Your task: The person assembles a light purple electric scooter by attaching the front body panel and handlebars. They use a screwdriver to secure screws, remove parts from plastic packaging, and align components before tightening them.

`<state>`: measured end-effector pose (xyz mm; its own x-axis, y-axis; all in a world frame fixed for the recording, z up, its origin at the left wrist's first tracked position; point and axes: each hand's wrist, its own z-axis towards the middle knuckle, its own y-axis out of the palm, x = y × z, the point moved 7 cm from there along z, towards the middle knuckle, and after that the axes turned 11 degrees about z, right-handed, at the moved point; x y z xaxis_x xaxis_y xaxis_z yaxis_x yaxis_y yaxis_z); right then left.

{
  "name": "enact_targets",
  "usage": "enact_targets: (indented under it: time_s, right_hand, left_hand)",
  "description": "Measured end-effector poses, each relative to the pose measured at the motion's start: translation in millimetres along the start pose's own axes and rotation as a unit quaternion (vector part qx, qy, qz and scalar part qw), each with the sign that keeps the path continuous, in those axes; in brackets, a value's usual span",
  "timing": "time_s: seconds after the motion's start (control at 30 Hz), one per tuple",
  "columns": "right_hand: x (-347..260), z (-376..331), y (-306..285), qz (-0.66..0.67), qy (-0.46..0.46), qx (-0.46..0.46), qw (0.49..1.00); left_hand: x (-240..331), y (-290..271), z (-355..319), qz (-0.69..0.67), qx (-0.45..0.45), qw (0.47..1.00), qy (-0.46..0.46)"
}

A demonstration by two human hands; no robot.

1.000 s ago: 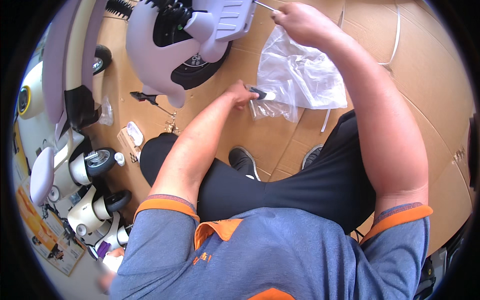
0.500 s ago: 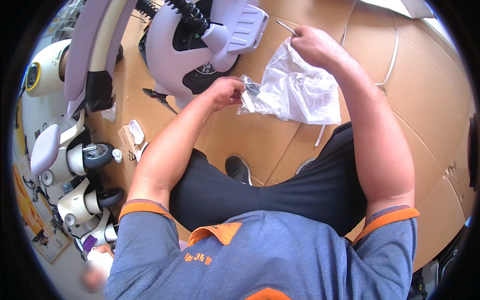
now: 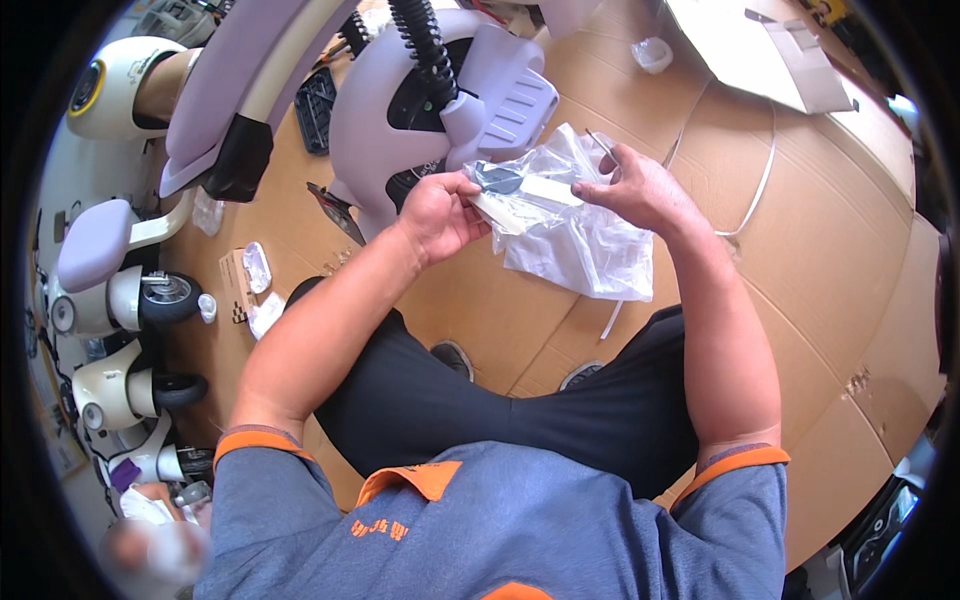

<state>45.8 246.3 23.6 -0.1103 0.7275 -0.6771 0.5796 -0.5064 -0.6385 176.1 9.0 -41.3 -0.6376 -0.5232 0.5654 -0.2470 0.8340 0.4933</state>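
My left hand [image 3: 440, 218] pinches the left edge of a small clear plastic bag [image 3: 515, 214]. Inside that bag show a dark flat piece [image 3: 498, 179] and a white strip [image 3: 552, 192]; their kinds I cannot make out. A thin metal rod [image 3: 601, 146] sticks up from the closed fingers of my right hand [image 3: 645, 190]; its other end is hidden in the hand. The right thumb is at the small bag's right side; whether it touches is unclear. Below and behind lies a larger crumpled white plastic bag [image 3: 615, 262].
A lilac scooter body [image 3: 370, 130] with a black coil spring [image 3: 420, 50] stands just ahead. Brown cardboard [image 3: 800, 300] covers the floor. White strapping [image 3: 768, 175] lies to the right, and an opened carton [image 3: 745, 55] beyond it. More scooters [image 3: 110, 300] line the left side.
My right hand has come down and left to the small bag, still with the metal rod. The left hand keeps its hold, and the small bag is spread wider. The whole view has shifted.
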Motion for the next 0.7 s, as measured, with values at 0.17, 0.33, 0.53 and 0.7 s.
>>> enact_targets:
  time_s: [0.17,0.33,0.53,0.7]
  right_hand:
    - [-26.0,-3.8,-8.1,0.122,-0.033,0.035,0.991]
    - [-40.9,-10.8,-17.0,0.096,-0.093,0.151,0.980]
    - [-61.5,-18.3,-21.4,0.138,-0.140,0.173,0.965]
    - [-50.5,-10.4,-8.1,0.308,-0.054,0.066,0.948]
  left_hand:
    - [7.0,9.7,-4.6,-0.031,0.023,0.998,0.057]
    - [15.2,-2.0,8.4,-0.009,0.032,0.998,0.056]
    - [22.8,-4.6,12.7,-0.019,0.051,0.996,0.077]
    - [38.1,10.9,5.6,-0.039,-0.007,0.992,0.118]
